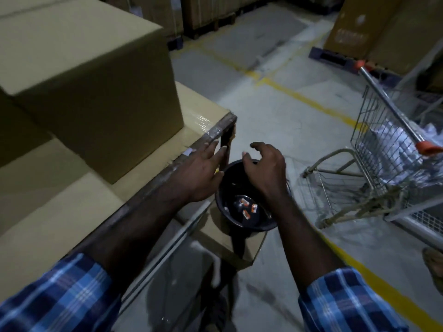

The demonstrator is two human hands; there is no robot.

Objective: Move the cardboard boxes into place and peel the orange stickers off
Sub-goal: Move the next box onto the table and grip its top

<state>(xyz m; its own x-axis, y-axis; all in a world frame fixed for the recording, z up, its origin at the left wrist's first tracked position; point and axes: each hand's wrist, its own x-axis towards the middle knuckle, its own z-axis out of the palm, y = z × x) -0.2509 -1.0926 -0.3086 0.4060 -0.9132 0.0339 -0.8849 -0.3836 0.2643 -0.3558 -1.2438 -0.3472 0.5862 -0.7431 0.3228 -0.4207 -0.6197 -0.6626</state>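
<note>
A large cardboard box [91, 75] stands on flat cardboard sheets on a table [167, 168] at the left. Beside the table's corner, a black bucket [249, 224] sits on a small cardboard box [220, 238]. Several orange stickers [248, 207] lie in the bucket's bottom. My left hand [201, 173] reaches along the table's edge with straight fingers, near the bucket's rim. My right hand [263, 168] hovers over the bucket with loosely spread fingers and holds nothing that I can see.
A metal shopping cart [388, 149] with white crumpled material stands at the right. Yellow floor lines [309, 99] cross the grey concrete. Stacked boxes on pallets [374, 32] stand at the back. A sandalled foot [434, 264] shows at the right edge.
</note>
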